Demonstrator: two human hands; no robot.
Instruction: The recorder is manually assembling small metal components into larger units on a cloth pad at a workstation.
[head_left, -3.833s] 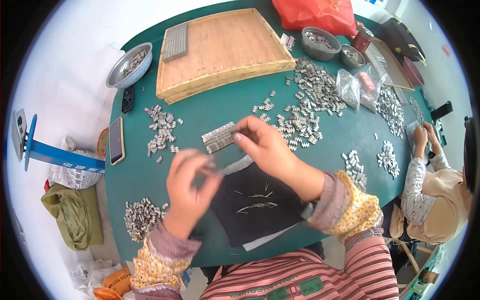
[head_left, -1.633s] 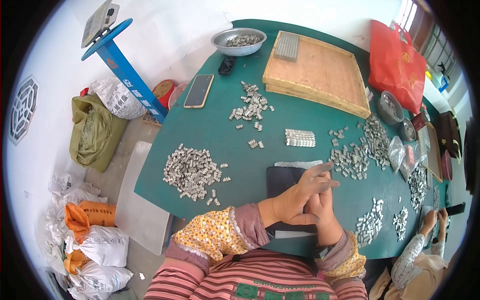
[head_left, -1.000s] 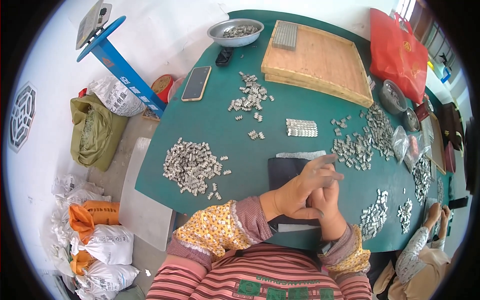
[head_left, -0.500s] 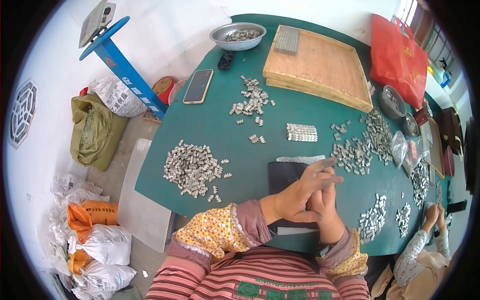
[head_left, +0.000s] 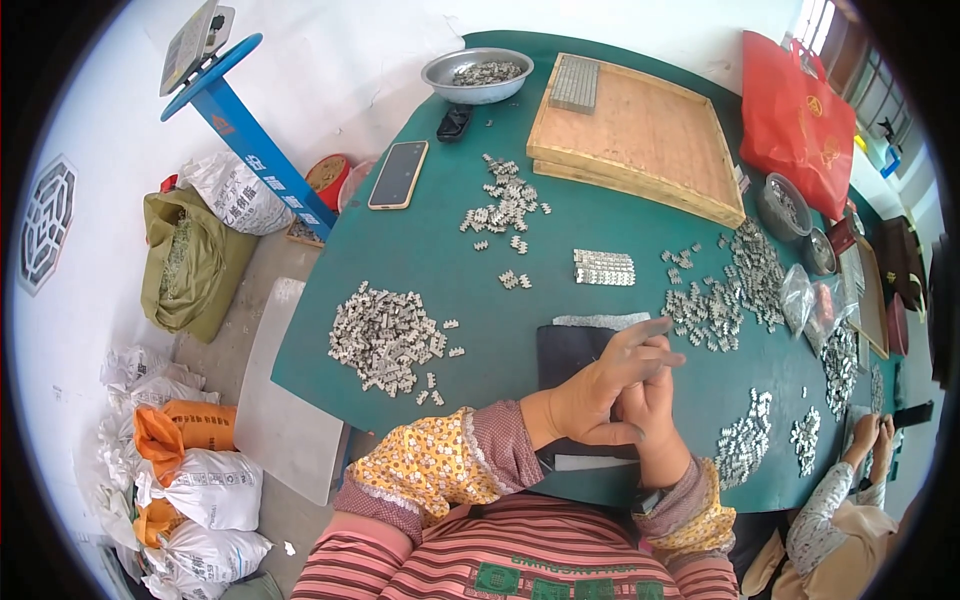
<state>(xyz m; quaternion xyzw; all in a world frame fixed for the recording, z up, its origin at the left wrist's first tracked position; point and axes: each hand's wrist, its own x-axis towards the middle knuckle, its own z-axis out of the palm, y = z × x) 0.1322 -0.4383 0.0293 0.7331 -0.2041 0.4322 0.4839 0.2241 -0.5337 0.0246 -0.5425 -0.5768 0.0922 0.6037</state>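
Observation:
My left hand [head_left: 600, 390] and my right hand [head_left: 652, 412] are pressed together above a dark folded cloth [head_left: 565, 350]. The left one lies across the right, its fingers stretched out and its thumb apart. The right fingers are mostly hidden behind the left hand, and no object shows between the two. Grey smudges mark the fingertips. Just beyond the cloth sits a neat block of small toothed metal pieces [head_left: 604, 267] in rows. A loose heap of such pieces [head_left: 385, 338] lies to the left, and another [head_left: 705, 312] to the right.
On the green table [head_left: 460, 400] are a phone [head_left: 398, 175], a metal bowl [head_left: 477, 75] of pieces, a wooden tray [head_left: 640, 130] and a red bag [head_left: 798, 120]. A blue-posted scale [head_left: 250, 150] and sacks [head_left: 210, 490] stand left. A co-worker's hands [head_left: 872, 435] are at far right.
My hands keep the same pose, one against the other. At far right the co-worker's hands have shifted slightly. The metal pieces lie as before.

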